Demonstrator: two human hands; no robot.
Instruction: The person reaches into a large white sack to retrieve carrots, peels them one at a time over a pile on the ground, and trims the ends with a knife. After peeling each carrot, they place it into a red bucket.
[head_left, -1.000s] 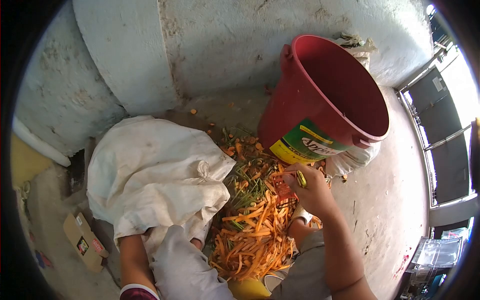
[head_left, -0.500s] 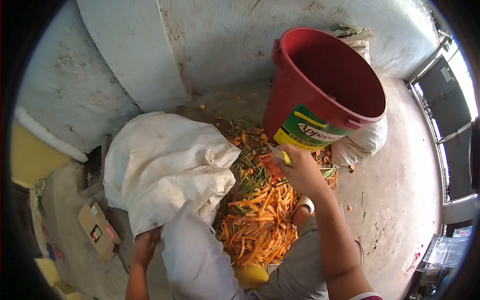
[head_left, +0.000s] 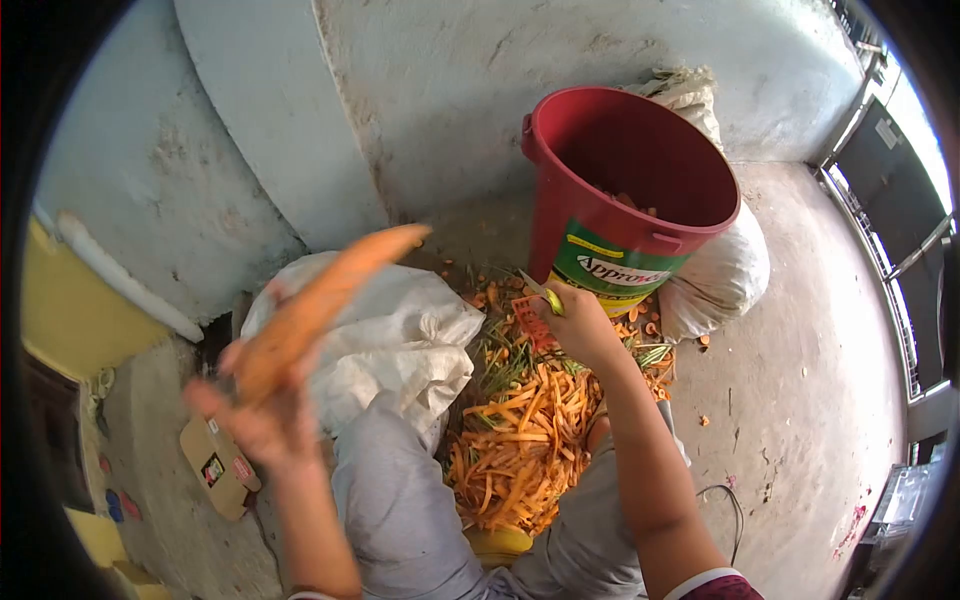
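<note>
A large, partly blurred carrot [head_left: 320,310] slants up from my left hand [head_left: 265,405], which grips its thick end in front of the white sack [head_left: 400,320]. My right hand [head_left: 580,318] is closed round the yellow-green handle of a knife [head_left: 545,292], its blade pointing up and left. Close by those fingers is a flat orange-red piece with slots [head_left: 535,323]. Below, a heap of orange carrot peelings [head_left: 520,450] lies between my knees, with green stalks [head_left: 505,355] along its far side.
A tall dark red bin [head_left: 560,190] stands beyond my right hand, with orange bits inside. Another white sack [head_left: 715,285] is behind it. Cut carrot ends are scattered on the floor [head_left: 780,420]. A piece of cardboard [head_left: 218,470] lies at left, near the wall [head_left: 450,100].
My left hand has come up from the sack's near edge with a carrot in it. My right hand has shifted slightly left in view, still with the knife.
</note>
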